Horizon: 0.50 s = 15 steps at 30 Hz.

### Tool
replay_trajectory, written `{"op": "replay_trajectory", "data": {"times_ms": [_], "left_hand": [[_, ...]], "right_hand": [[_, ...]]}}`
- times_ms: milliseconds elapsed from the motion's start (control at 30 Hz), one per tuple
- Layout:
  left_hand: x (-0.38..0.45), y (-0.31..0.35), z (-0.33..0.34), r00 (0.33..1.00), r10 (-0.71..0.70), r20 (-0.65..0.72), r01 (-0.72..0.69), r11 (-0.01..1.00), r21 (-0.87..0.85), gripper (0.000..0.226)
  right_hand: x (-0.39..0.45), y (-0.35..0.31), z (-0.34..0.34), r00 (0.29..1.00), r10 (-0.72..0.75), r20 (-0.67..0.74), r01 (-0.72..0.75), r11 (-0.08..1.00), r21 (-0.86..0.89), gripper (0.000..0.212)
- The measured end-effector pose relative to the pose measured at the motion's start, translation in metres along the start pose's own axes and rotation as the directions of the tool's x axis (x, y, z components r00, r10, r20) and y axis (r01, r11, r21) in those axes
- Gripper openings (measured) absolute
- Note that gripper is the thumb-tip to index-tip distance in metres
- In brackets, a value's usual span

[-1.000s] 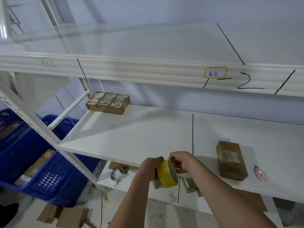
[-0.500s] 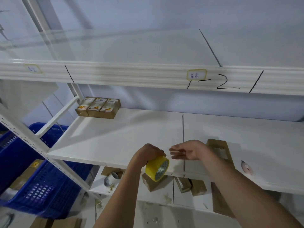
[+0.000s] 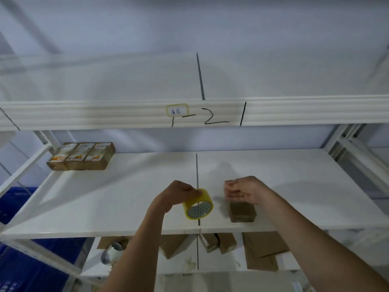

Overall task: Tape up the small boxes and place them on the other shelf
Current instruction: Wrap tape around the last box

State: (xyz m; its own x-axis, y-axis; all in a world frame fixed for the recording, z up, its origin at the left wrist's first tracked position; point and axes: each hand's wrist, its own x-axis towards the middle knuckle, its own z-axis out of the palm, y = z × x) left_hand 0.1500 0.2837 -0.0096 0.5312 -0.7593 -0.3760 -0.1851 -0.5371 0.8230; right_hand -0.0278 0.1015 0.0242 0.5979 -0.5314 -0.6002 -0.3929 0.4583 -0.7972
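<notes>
Boxes (image 3: 81, 156): three stacked, one (image 3: 242, 211) apart

A yellow tape roll (image 3: 197, 204) hangs tilted above the middle shelf (image 3: 105, 199). A brown small box (image 3: 242, 211) lies flat there, seemingly taped. Three printed boxes (image 3: 82, 155) sit side by side at the shelf's far left.

You see a yellow tape roll (image 3: 197, 204) with a honeycomb-patterned core, a plain brown box (image 3: 242, 211), white shelf (image 3: 105, 205), blue crates (image 3: 31, 266), and three brown boxes (image 3: 82, 155) bearing orange-and-white labels.
</notes>
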Motion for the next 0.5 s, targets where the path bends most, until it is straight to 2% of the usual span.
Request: {"op": "replay_trajectory", "data": {"times_ms": [200,400,500], "left_hand": [[0.019,0.029,0.027,0.997,0.001,-0.082,0.002,0.999,0.037,0.03],[0.039,0.063,0.046,0.99,0.009,-0.143,0.026,0.971,0.237,0.044],[0.045,0.071,0.052,0.984,-0.009,-0.176,0.088,0.889,0.449,0.057]], "right_hand": [[-0.002,-0.007,-0.033,0.996,-0.078,-0.05,0.076,0.996,-0.04,0.015],[0.011,-0.015,-0.06,0.983,-0.139,-0.118,0.125,0.986,-0.113,0.019],[0.014,-0.022,-0.077,0.977,-0.17,-0.127,0.159,0.983,-0.095,0.018]]}}
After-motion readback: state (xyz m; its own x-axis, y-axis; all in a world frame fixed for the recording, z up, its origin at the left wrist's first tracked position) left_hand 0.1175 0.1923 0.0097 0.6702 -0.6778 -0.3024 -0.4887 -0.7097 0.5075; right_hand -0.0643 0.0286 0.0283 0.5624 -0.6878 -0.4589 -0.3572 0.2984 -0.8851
